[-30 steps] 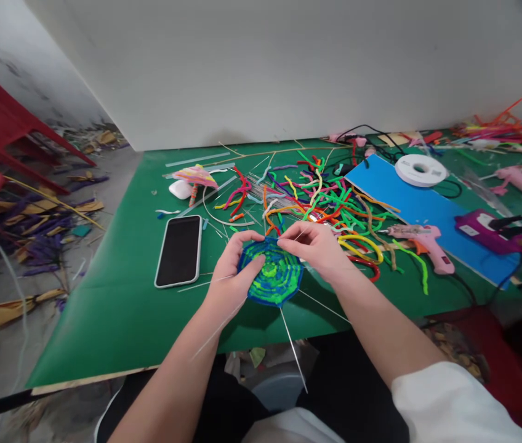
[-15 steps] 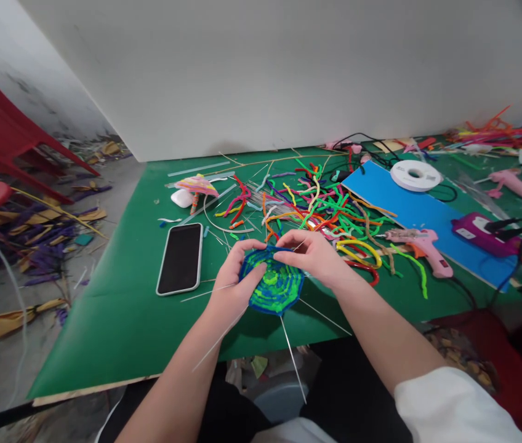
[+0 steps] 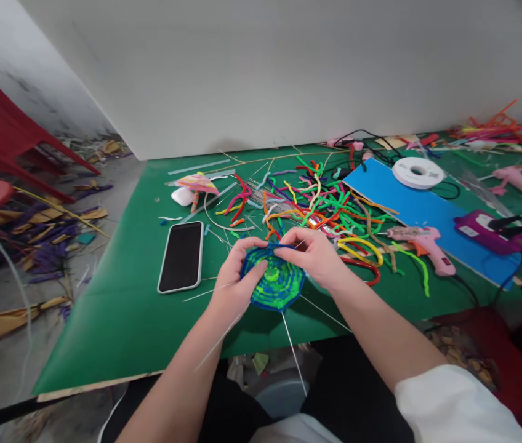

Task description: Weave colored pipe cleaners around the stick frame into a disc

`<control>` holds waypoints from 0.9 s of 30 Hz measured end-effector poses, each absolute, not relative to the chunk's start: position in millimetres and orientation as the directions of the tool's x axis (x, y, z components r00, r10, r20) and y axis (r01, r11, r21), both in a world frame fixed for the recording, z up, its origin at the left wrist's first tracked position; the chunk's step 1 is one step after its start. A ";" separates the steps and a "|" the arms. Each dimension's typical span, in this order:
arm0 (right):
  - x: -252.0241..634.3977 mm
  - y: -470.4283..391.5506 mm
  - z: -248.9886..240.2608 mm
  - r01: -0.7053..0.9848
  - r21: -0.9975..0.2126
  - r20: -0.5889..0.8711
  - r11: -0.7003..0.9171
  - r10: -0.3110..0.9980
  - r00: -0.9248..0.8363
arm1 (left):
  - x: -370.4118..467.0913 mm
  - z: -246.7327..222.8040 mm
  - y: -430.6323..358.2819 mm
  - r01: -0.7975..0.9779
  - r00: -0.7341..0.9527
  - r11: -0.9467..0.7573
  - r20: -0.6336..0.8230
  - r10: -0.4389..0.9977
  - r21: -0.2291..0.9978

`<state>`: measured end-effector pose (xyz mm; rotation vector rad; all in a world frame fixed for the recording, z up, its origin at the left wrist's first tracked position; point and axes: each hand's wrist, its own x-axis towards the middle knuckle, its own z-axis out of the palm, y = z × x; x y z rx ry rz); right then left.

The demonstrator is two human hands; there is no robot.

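1. Blue-green woven disc, left side: our left hand pinches it between thumb and fingers, holding it over the near part of the green table.
2. Across its middle, rings run from centre to blue rim, so we judge the weaving well advanced; the white spokes beyond are bare.
3. At the upper right, our right hand pinches the rim; whether a loose strand there is left to fasten, we cannot tell.
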<state>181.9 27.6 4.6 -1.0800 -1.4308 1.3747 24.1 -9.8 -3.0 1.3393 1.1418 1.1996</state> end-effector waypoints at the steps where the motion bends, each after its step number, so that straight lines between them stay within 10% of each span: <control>1: 181.6 27.6 3.9 0.023 -0.999 0.016 0.023 0.966 -0.258 | 24.1 -3.7 -9.6 0.030 0.076 -0.094 0.092 0.993 0.995; 12: 209.7 40.9 11.6 -0.059 -0.998 0.046 0.025 0.923 -0.382 | 15.0 3.2 -7.3 0.390 -0.095 -0.292 0.354 0.931 0.873; 18: 251.5 37.5 33.1 0.028 -0.954 0.276 0.298 0.839 0.468 | -5.0 3.2 -5.7 0.802 -0.035 -0.485 0.838 0.544 0.349; 23: 215.6 0.5 41.5 -0.104 -0.987 -0.083 -0.123 0.942 -0.325 | -10.1 4.1 -9.2 0.777 0.167 -0.617 0.904 0.393 0.124; 27: 179.1 -8.9 32.2 -0.324 -0.875 -0.175 -0.359 0.860 -0.479 | -9.0 5.2 -10.4 0.710 0.341 -0.704 0.875 0.345 0.001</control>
